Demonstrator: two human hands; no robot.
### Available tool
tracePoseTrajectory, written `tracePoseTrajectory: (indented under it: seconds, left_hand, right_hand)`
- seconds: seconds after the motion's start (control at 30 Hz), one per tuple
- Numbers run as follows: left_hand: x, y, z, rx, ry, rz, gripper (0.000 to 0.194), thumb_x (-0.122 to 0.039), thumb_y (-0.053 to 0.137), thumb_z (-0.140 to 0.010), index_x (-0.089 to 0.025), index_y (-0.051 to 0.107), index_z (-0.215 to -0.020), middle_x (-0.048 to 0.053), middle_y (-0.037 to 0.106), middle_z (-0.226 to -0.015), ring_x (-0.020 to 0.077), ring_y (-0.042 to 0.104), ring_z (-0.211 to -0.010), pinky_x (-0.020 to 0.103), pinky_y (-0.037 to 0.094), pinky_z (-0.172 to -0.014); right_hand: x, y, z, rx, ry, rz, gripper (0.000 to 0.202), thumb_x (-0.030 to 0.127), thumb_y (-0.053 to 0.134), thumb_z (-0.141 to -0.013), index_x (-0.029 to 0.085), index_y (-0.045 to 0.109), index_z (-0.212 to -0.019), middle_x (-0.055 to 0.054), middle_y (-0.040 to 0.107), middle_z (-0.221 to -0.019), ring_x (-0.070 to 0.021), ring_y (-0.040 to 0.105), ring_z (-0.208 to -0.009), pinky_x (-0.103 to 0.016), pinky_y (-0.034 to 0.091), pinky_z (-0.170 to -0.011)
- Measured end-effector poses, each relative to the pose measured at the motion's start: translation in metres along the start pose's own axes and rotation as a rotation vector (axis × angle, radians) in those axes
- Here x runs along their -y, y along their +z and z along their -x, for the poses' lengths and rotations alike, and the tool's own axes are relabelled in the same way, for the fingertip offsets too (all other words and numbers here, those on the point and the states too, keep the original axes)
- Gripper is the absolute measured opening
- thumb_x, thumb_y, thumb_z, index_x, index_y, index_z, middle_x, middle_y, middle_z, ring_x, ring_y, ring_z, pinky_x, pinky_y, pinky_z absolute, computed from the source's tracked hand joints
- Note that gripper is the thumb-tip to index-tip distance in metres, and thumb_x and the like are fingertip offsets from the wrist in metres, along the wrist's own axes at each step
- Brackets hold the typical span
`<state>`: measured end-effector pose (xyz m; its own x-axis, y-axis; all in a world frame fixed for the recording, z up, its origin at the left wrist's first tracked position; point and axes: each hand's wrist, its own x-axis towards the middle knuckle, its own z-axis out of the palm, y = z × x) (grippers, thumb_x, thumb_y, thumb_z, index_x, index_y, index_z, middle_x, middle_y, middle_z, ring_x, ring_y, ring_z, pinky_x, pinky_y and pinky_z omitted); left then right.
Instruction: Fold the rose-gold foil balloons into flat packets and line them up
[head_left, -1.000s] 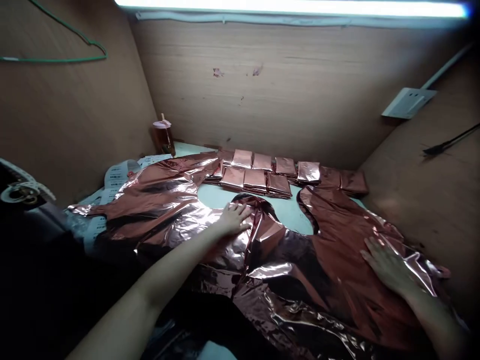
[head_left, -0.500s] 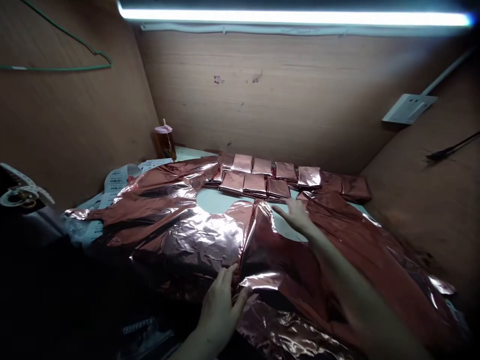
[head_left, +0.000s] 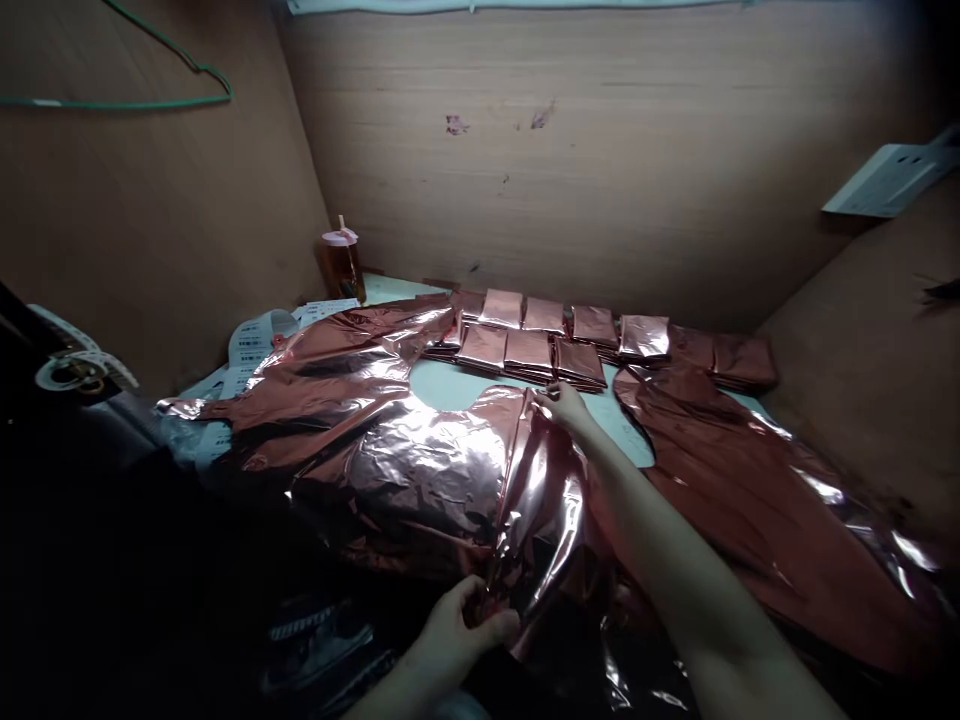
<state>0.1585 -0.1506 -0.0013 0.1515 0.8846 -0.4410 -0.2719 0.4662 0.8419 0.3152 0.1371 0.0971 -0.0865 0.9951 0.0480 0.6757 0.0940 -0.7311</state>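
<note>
Flat rose-gold foil balloons [head_left: 427,470] with curved cut-outs cover the pale table, in a heap that runs off its front edge. At the front, my left hand [head_left: 465,625] curls its thumb and fingers around a balloon's lower edge. My right hand [head_left: 564,405] reaches farther in and pinches the upper end of a foil edge beside a cut-out. Between both hands the foil [head_left: 551,520] is lifted into long, shiny creases. To the right lies another part of the foil [head_left: 735,470], flat on the table.
Folded foil packets [head_left: 529,350] stand in rows along the back. A lidded cup with a straw [head_left: 343,265] is in the back left corner, near strips of printed labels [head_left: 251,345]. Wooden walls [head_left: 540,190] enclose three sides; a green hanger [head_left: 150,104] hangs on the left.
My right hand has moved left and closed on the foil edge. My left hand has come nearer to me, and the foil between them is now pulled into folds. The view has tilted down.
</note>
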Motion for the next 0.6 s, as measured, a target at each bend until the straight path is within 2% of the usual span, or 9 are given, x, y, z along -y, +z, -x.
tracePoseTrajectory:
  seconds: [0.1,0.13,0.17,0.23,0.27,0.33,0.4,0.5,0.6]
  left_hand:
    - [-0.018,0.018,0.009,0.061,-0.093,0.186,0.051,-0.05,0.089,-0.059,-0.015,0.071,-0.092,0.006,0.07,-0.088,0.0193,0.064,-0.083,0.031,0.049,-0.082]
    - [-0.03,0.026,0.011,0.077,-0.13,0.254,0.048,-0.046,0.089,-0.061,-0.014,0.071,-0.093,0.007,0.07,-0.089,0.0198,0.065,-0.084,0.032,0.05,-0.083]
    - [-0.044,0.035,0.013,0.1,-0.154,0.31,0.045,-0.041,0.088,-0.063,-0.014,0.071,-0.095,0.007,0.07,-0.09,0.0195,0.066,-0.084,0.031,0.051,-0.082]
    - [-0.077,0.055,0.015,0.173,-0.165,0.37,0.038,-0.032,0.083,-0.069,-0.014,0.071,-0.101,0.007,0.071,-0.09,0.0181,0.067,-0.08,0.029,0.053,-0.077]
    - [-0.095,0.064,0.014,0.205,-0.159,0.383,0.036,-0.03,0.081,-0.071,-0.013,0.071,-0.102,0.008,0.071,-0.088,0.018,0.067,-0.077,0.028,0.053,-0.073]
    - [-0.122,0.083,0.011,0.247,-0.151,0.404,0.035,-0.029,0.079,-0.072,-0.013,0.07,-0.102,0.009,0.072,-0.087,0.0202,0.069,-0.075,0.029,0.055,-0.071]
    - [-0.133,0.099,0.008,0.251,-0.137,0.437,0.036,-0.035,0.079,-0.073,-0.014,0.07,-0.1,0.01,0.073,-0.087,0.0244,0.071,-0.081,0.034,0.056,-0.076]
    - [-0.118,0.118,0.008,0.305,-0.107,0.407,0.044,-0.051,0.079,-0.072,-0.017,0.07,-0.099,0.01,0.074,-0.093,0.0283,0.069,-0.097,0.039,0.054,-0.09]
    - [-0.099,0.127,0.005,0.398,-0.11,0.204,0.05,-0.055,0.084,-0.065,-0.014,0.073,-0.093,0.013,0.074,-0.098,0.0289,0.066,-0.106,0.037,0.049,-0.098]
  right_hand:
    - [0.006,-0.029,0.066,-0.026,-0.131,0.0,0.036,0.048,0.064,-0.086,0.018,0.063,-0.106,-0.009,0.063,-0.103,-0.0232,0.059,-0.098,-0.037,0.049,-0.086]
    - [0.006,-0.038,0.099,-0.029,-0.198,0.01,0.035,0.047,0.064,-0.086,0.019,0.063,-0.107,-0.01,0.063,-0.105,-0.0241,0.059,-0.1,-0.038,0.049,-0.089]
    - [0.006,-0.045,0.136,-0.037,-0.344,0.033,0.036,0.047,0.06,-0.088,0.019,0.062,-0.111,-0.011,0.062,-0.109,-0.0257,0.059,-0.101,-0.04,0.05,-0.088]
    - [0.003,-0.05,0.21,-0.072,-0.556,0.139,0.052,0.048,0.059,-0.089,0.019,0.052,-0.132,-0.014,0.057,-0.126,-0.0285,0.056,-0.114,-0.043,0.05,-0.094]
    - [-0.001,-0.049,0.242,-0.142,-0.613,0.219,0.07,0.056,0.065,-0.083,0.016,0.047,-0.138,-0.017,0.056,-0.129,-0.0312,0.056,-0.116,-0.043,0.052,-0.092]
    - [-0.015,-0.041,0.286,-0.36,-0.603,0.403,0.078,0.055,0.065,-0.083,0.011,0.041,-0.143,-0.02,0.056,-0.13,-0.0359,0.055,-0.119,-0.049,0.051,-0.094]
    - [-0.033,-0.034,0.302,-0.553,-0.542,0.541,0.056,0.039,0.055,-0.092,0.011,0.045,-0.14,-0.018,0.063,-0.121,-0.035,0.058,-0.114,-0.051,0.05,-0.093]
    - [-0.047,-0.029,0.295,-0.677,-0.497,0.591,0.034,0.015,0.043,-0.095,0.016,0.055,-0.127,-0.011,0.069,-0.103,-0.0273,0.064,-0.102,-0.043,0.052,-0.088]
    - [-0.041,-0.028,0.288,-0.73,-0.464,0.559,0.028,0.017,0.043,-0.096,0.016,0.056,-0.121,-0.011,0.069,-0.1,-0.0261,0.064,-0.101,-0.042,0.05,-0.089]
